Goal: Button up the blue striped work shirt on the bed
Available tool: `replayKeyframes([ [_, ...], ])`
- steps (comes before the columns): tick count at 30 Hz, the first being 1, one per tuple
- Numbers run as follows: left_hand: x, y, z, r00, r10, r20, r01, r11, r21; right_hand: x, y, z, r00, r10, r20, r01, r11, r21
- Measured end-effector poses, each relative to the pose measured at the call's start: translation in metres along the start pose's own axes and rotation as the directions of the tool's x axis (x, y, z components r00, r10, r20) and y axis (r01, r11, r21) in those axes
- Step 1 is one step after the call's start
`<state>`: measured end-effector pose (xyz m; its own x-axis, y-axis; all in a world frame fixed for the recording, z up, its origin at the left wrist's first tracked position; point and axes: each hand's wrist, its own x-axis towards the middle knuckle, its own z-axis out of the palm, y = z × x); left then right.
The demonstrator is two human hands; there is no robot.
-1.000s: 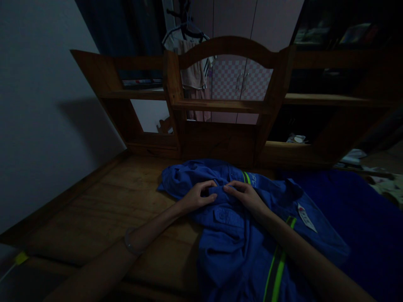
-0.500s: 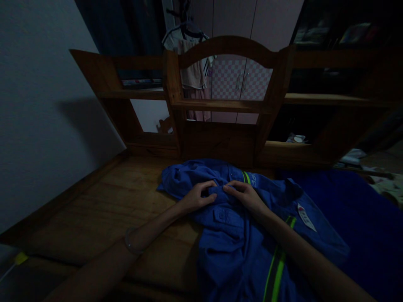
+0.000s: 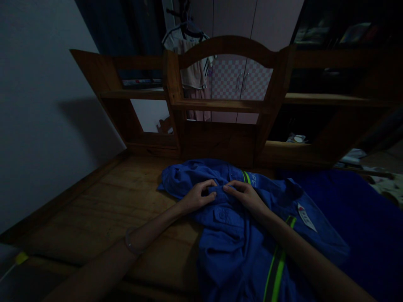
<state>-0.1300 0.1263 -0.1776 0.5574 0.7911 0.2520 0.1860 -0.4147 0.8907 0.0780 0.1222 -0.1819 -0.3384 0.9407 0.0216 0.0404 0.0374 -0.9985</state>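
Note:
A blue work jacket (image 3: 223, 247) with yellow-green and dark reflective stripes lies rumpled on the wooden desktop (image 3: 135, 188). My left hand (image 3: 198, 196) pinches a fold of its cloth between thumb and fingers. Just to the right, my right hand (image 3: 244, 193) grips the same raised fold, fingertips close to the left ones. Below the hands is a flap (image 3: 228, 217) with a round button on the jacket. A white label (image 3: 307, 217) shows on the right part of the garment. What lies inside the fold under my fingers is hidden.
A wooden shelf unit (image 3: 220, 105) rises along the back of the desk. At the left stands a pale wall (image 3: 47, 105). Dark blue cloth (image 3: 371, 235) lies at the right. Clothes (image 3: 195, 71) hang behind the shelf, beside a pink checked cupboard (image 3: 229, 79).

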Motion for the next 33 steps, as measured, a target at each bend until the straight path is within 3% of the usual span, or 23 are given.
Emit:
replayKeyframes([
  [33, -0.0008, 0.0052, -0.0019, 0.999, 0.002, 0.036, -0.003, 1.000, 0.021, -0.0007, -0.0029, 0.0007, 1.000, -0.021, -0.002, 0.021, 0.999, -0.040],
])
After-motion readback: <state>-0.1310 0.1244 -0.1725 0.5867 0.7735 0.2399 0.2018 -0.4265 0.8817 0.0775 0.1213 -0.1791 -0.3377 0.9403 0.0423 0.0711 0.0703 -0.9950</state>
